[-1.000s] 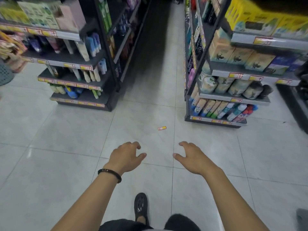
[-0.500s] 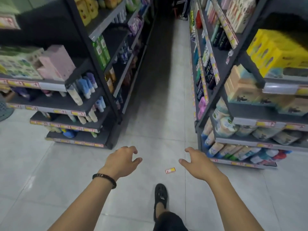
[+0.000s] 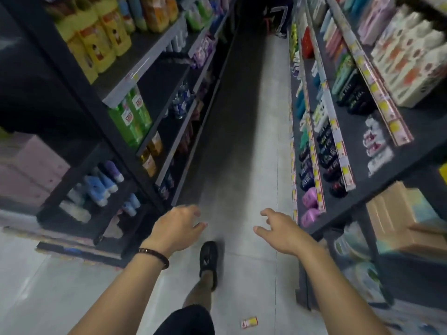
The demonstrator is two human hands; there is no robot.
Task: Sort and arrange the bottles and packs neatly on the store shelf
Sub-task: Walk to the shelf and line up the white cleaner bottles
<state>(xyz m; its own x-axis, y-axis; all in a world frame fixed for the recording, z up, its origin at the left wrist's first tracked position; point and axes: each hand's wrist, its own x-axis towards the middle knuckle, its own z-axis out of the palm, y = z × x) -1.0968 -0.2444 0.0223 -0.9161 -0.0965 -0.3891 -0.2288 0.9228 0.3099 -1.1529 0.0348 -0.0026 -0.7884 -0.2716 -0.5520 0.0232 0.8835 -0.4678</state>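
I stand at the mouth of a store aisle. My left hand [image 3: 176, 227] and my right hand [image 3: 281, 229] hover over the floor with loosely curled fingers, holding nothing. On the left shelving [image 3: 154, 136] stand yellow bottles [image 3: 96, 37], green bottles [image 3: 130, 117] and blue and white tubes [image 3: 101, 184]. The right shelving [image 3: 362, 151] carries dark bottles [image 3: 324, 151], pink packs [image 3: 309, 206] and white patterned packs [image 3: 408, 56]. Neither hand touches a shelf.
The grey tiled aisle floor [image 3: 244, 141] runs ahead between the two shelf units. My foot in a black shoe [image 3: 208, 258] is stepped forward. A small red-and-yellow price tag [image 3: 249, 322] lies on the floor behind it. Cardboard boxes [image 3: 399, 218] sit low right.
I have walked forward into the aisle and the view has tilted up. The shelves are closer on both sides. The floor tag has passed behind my foot. Both hands stay empty.
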